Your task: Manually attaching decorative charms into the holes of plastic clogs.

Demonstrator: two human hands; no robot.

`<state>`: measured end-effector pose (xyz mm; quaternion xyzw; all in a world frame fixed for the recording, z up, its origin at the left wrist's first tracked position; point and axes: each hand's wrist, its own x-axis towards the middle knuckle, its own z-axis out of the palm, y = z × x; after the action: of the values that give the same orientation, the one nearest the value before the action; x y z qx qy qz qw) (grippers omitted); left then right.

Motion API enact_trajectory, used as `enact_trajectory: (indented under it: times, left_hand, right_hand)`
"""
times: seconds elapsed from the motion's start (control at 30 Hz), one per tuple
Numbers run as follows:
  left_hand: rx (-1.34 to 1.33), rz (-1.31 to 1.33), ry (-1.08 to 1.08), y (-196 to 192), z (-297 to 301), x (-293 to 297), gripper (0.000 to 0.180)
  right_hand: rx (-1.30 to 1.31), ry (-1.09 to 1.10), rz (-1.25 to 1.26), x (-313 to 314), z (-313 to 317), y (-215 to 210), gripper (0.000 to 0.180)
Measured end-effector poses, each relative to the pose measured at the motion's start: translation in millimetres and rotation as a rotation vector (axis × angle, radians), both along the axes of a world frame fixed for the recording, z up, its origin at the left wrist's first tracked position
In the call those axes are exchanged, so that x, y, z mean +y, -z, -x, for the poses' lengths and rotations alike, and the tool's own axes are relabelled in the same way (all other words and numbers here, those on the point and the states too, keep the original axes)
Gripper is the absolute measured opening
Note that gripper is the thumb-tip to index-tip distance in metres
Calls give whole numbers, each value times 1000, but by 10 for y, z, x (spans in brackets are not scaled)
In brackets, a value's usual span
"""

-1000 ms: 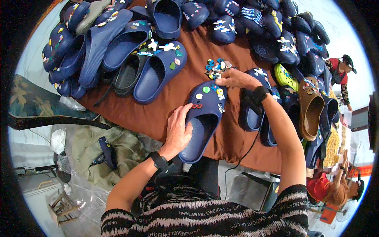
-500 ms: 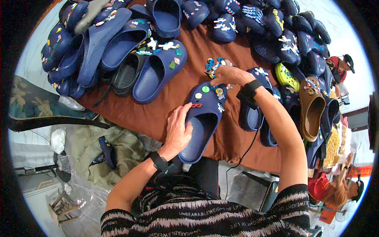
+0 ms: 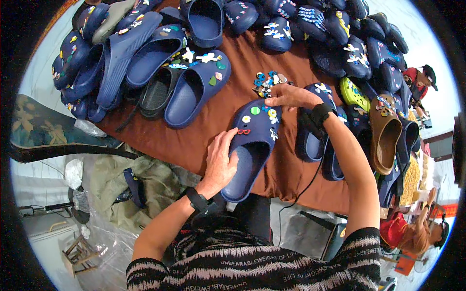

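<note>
Left of the left grip, a dark leaf-patterned piece of furniture is seen above pale flooring; lower left, a wooden stool is placed. Upper right, a pale surface, possibly wall, is shown.

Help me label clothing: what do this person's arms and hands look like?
The left hand and right hand are gloveless. Black wristbands circle both wrists; a thin black cable seems to run from the right one. The short sleeves are black with jagged pale bands and lettering.

You are in what looks like a shoe shop or workshop, with decorated clogs crowding the brown-draped table beyond your right hand.
</note>
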<state>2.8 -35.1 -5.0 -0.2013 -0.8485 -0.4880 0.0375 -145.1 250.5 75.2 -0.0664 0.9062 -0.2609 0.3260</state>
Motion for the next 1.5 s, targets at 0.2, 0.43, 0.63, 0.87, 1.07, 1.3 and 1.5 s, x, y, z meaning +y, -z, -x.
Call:
enact_trajectory:
  times: [0.2,0.43,0.63,0.87,1.07,1.3,1.5]
  left_hand:
    - [1,0,-6,6,0,-5,61]
    - [0,39,-9,-12,-5,27,62]
    - [-9,42,-7,-18,-4,27,63]
    - [21,33,-22,11,-2,-25,61]
    - [-1,17,-11,2,6,13,62]
    - [-13,48,-7,-4,0,44,63]
    - [21,36,-8,0,1,47,62]
  right_hand:
    - [54,-29,-68,-205,-151,-119,72]
    - [157,-168,-199,-261,-95,72,59]
    - [113,-216,-202,-188,58,38,64]
    - [-22,123,261,-75,-265,-112,81]
    - [-110,175,87,-125,-233,8,88]
    - [24,208,21,-133,-56,303,71]
    - [219,-34,101,-30,-97,263,66]
